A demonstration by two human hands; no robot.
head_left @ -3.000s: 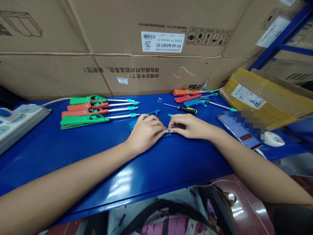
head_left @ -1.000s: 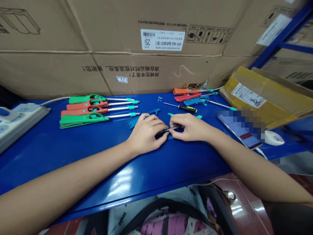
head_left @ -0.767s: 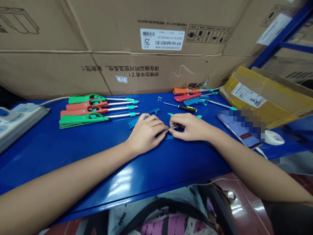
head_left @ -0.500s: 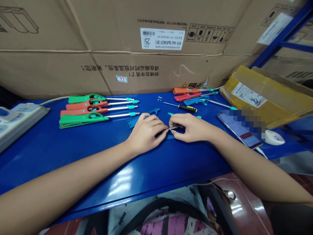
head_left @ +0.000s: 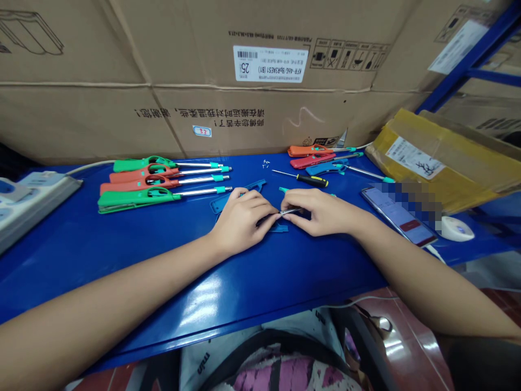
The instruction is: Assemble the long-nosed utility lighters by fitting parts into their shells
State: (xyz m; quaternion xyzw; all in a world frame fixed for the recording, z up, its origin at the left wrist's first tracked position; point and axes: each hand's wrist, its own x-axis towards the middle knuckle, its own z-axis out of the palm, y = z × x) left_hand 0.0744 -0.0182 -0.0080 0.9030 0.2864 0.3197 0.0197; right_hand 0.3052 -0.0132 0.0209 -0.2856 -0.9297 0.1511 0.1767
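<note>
My left hand (head_left: 246, 221) is closed over blue plastic lighter shell halves (head_left: 220, 205). Its thumb and fingertips pinch a small dark part that they largely hide. Facing it, my right hand (head_left: 319, 210) is closed too, with a thin metal tube (head_left: 290, 210) between thumb and fingers. The tube's left end meets my left fingertips. Below it, an edge of blue shell (head_left: 280, 229) shows on the table. A teal tip (head_left: 283, 190) pokes out behind my right fingers; what it belongs to is hidden.
Green (head_left: 138, 201) and orange gas lighters (head_left: 136, 185) lie at left by a power strip (head_left: 36, 201). A screwdriver (head_left: 312, 180), tiny white pieces (head_left: 265, 163), and orange, red and blue lighters (head_left: 325, 167) lie behind my hands. Right stand a phone (head_left: 396, 217) and yellow-taped carton (head_left: 439, 157).
The fingertips of both hands have shifted slightly around the metal tube, which now sits at a flatter angle. Everything else lies as before.
</note>
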